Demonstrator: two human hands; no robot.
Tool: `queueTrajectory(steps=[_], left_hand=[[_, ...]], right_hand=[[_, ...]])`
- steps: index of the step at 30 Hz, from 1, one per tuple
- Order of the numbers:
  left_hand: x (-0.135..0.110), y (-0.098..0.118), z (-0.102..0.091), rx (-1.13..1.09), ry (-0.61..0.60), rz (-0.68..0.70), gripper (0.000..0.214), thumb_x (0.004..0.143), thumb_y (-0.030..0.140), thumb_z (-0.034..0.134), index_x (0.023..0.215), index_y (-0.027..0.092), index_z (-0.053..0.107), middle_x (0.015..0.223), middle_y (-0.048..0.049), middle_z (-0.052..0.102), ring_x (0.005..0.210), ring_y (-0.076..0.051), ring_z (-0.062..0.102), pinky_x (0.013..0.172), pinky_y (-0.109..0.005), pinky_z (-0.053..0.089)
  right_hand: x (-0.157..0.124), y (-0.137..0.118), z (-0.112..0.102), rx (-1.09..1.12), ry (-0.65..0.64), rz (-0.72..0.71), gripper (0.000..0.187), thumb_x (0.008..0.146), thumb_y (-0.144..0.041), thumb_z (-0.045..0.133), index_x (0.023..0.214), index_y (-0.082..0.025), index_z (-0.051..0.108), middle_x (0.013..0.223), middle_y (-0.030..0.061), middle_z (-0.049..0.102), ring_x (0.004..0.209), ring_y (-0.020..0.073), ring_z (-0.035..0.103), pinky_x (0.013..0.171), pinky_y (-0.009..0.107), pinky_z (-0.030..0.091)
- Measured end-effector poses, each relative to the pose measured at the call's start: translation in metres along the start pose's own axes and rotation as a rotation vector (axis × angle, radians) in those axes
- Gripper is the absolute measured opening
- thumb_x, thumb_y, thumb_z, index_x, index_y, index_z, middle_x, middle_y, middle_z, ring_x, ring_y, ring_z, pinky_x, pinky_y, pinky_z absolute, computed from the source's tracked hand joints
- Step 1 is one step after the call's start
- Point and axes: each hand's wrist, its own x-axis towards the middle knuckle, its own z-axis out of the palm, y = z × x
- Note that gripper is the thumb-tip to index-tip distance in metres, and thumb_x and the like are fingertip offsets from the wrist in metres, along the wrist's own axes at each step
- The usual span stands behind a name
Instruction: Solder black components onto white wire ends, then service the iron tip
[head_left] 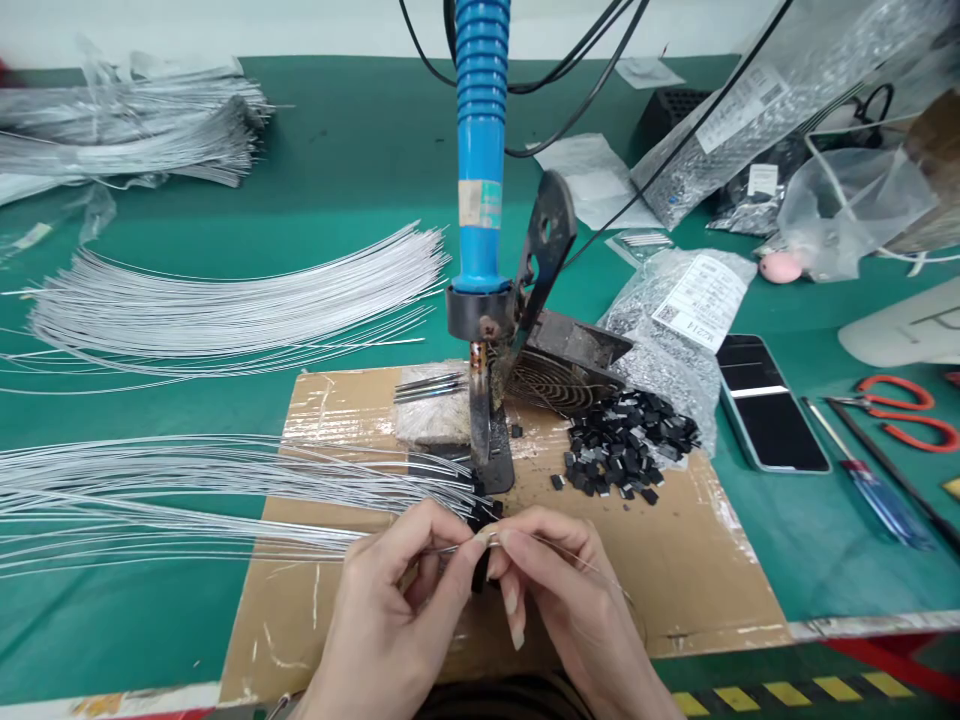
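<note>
My left hand [390, 610] and my right hand [559, 590] meet over a taped cardboard sheet [697, 570], both pinched shut. Between the fingertips runs a thin silver wire [442, 549], and a small black part [480, 572] shows between the two hands. The wire leads left into a fan of several silver wires [187, 490]. Just beyond my fingers stands a blue-handled soldering iron [480, 150] in its metal stand [555, 340], tip pointing down. A heap of small black parts [626, 445] lies right of the stand.
More silver wires [225, 300] fan across the green table, with bagged bundles [135, 130] at the far left. To the right lie a phone [772, 405], a screwdriver [877, 495], red scissors [907, 410] and plastic bags [690, 310]. Black cables hang behind the iron.
</note>
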Motion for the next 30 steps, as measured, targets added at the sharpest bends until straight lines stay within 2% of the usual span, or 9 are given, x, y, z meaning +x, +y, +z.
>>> queueTrajectory(steps=[3,7,10,19,23,30], left_hand=[[-0.001,-0.002,0.001,0.006,0.003,0.005,0.031,0.102,0.042,0.066,0.08,0.021,0.072,0.066,-0.0007,0.066,0.055,-0.013,0.051,0.051,-0.025,0.034],[-0.003,-0.002,0.003,0.07,0.018,0.035,0.032,0.104,0.04,0.062,0.079,0.022,0.07,0.062,0.0022,0.058,0.054,-0.012,0.04,0.053,-0.028,0.028],[-0.004,-0.001,0.005,0.097,0.036,0.048,0.031,0.104,0.037,0.061,0.079,0.022,0.069,0.063,0.0029,0.056,0.055,-0.013,0.037,0.054,-0.029,0.028],[-0.003,-0.003,0.008,0.073,0.067,0.058,0.029,0.104,0.037,0.063,0.08,0.023,0.072,0.062,0.0047,0.055,0.055,-0.012,0.039,0.054,-0.027,0.03],[-0.003,-0.004,0.01,0.056,0.081,0.069,0.027,0.103,0.035,0.065,0.08,0.022,0.072,0.063,0.0041,0.06,0.053,-0.011,0.041,0.052,-0.027,0.03],[-0.003,-0.013,0.013,0.039,0.117,0.085,0.024,0.103,0.034,0.067,0.083,0.021,0.073,0.067,0.0015,0.072,0.055,-0.01,0.059,0.051,-0.023,0.036]], right_hand=[[0.0,0.001,0.001,0.007,0.006,-0.002,0.021,0.088,-0.04,0.092,0.084,-0.019,0.088,0.072,0.0037,0.076,0.047,0.007,0.061,0.043,0.014,0.056],[0.001,0.002,0.0,0.027,0.003,-0.01,0.022,0.088,-0.039,0.092,0.084,-0.019,0.088,0.072,0.0038,0.076,0.047,0.0073,0.061,0.044,0.014,0.056],[0.001,0.002,0.0,0.04,0.005,-0.015,0.021,0.089,-0.038,0.092,0.082,-0.019,0.087,0.072,0.0035,0.077,0.046,0.0069,0.062,0.043,0.013,0.056],[0.001,0.005,0.001,0.013,0.056,-0.017,0.026,0.086,-0.043,0.093,0.085,-0.017,0.088,0.069,0.0041,0.075,0.045,0.0068,0.06,0.042,0.014,0.055],[0.001,0.006,0.003,0.018,0.065,-0.023,0.026,0.085,-0.043,0.093,0.084,-0.017,0.088,0.069,0.0041,0.075,0.044,0.0064,0.059,0.042,0.013,0.054],[0.003,0.01,0.007,0.041,0.108,-0.06,0.025,0.083,-0.042,0.095,0.083,-0.018,0.088,0.068,0.0035,0.075,0.046,0.0057,0.058,0.043,0.012,0.054]])
